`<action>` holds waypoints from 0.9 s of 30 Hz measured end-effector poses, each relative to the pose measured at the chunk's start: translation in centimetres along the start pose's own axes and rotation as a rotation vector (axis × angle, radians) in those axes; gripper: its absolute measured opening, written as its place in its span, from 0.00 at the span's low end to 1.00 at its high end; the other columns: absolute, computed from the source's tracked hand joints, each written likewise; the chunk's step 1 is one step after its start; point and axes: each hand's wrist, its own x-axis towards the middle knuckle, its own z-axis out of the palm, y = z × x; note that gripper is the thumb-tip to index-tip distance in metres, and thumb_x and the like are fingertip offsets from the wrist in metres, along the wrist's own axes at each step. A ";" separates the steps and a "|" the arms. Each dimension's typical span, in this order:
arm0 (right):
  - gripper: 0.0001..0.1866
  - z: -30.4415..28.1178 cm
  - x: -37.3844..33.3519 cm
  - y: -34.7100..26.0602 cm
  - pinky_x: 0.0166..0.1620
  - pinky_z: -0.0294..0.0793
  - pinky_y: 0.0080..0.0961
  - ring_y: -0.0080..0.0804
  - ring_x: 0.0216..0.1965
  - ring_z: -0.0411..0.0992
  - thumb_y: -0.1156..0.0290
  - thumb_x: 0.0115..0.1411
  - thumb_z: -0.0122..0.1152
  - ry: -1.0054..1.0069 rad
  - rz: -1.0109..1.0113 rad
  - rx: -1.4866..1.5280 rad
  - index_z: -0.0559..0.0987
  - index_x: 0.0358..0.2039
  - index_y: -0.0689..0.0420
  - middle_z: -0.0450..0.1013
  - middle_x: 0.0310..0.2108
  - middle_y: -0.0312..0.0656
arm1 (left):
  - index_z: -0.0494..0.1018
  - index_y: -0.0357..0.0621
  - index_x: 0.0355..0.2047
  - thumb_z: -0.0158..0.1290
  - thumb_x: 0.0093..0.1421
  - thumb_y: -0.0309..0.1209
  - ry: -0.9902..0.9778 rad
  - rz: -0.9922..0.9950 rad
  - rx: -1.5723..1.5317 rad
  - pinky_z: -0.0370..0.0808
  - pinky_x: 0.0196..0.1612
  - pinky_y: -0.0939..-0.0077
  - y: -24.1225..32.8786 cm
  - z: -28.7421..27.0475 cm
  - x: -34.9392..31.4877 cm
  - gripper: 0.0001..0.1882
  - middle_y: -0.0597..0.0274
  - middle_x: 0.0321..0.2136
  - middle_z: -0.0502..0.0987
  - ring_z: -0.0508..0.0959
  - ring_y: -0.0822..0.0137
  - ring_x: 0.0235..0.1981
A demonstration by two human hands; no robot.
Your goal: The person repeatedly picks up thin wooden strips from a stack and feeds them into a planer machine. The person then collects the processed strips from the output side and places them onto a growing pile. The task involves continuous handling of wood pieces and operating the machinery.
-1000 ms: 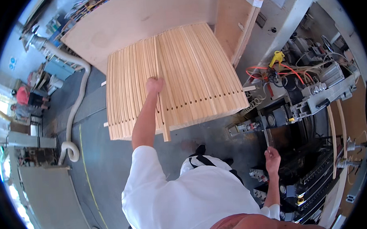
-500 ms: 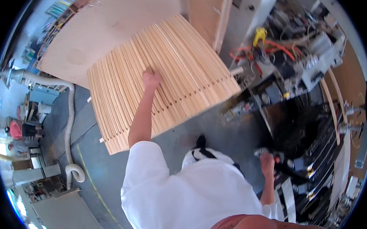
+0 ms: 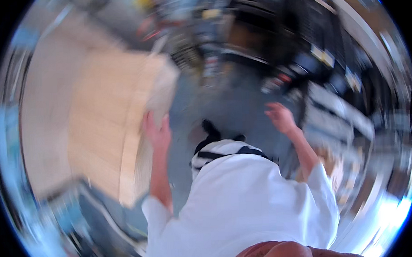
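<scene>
The stack of pale wooden slats [image 3: 106, 114] is on my left, blurred by motion. My left hand [image 3: 157, 131] is beside its near edge with the fingers apart, holding nothing; whether it touches the wood I cannot tell. My right hand [image 3: 281, 118] hangs in the air over the floor on the other side of my body. Its fingers are partly spread, and nothing shows in them.
Behind the slats is a large pale board [image 3: 44, 108]. Dark machinery [image 3: 274, 15] fills the far side and right. A pale hose [image 3: 101, 211] runs along the lower left. Grey floor [image 3: 232, 100] lies between the stack and the machinery.
The view has swung to the right, so the stack now sits further left. My left hand has come off the top of the slats to their edge. My right hand has moved forward.
</scene>
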 end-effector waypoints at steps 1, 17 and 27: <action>0.17 -0.7 -1.9 0.6 0.47 0.77 0.36 0.48 0.44 0.75 0.69 0.60 0.60 0.048 -0.017 0.040 0.76 0.49 0.57 0.73 0.47 0.48 | 0.67 0.30 0.53 0.58 0.60 0.40 -0.066 0.045 -0.131 0.60 0.62 0.51 2.6 1.6 -0.4 0.29 0.35 0.54 0.68 0.65 0.40 0.58; 0.14 2.5 -44.3 6.5 0.48 0.69 0.40 0.45 0.46 0.70 0.69 0.52 0.66 1.123 1.080 -0.464 0.78 0.39 0.56 0.74 0.42 0.44 | 0.72 0.32 0.51 0.56 0.63 0.34 -1.203 0.590 -0.469 0.74 0.51 0.70 32.2 20.9 -6.9 0.21 0.47 0.48 0.74 0.77 0.59 0.49; 0.11 7.6 -45.7 5.4 0.54 0.67 0.44 0.52 0.51 0.69 0.73 0.58 0.60 1.141 1.178 -0.671 0.76 0.42 0.59 0.72 0.47 0.51 | 0.76 0.40 0.44 0.58 0.57 0.31 -1.088 0.878 -0.471 0.74 0.50 0.64 38.7 27.8 -0.9 0.16 0.50 0.43 0.77 0.78 0.54 0.45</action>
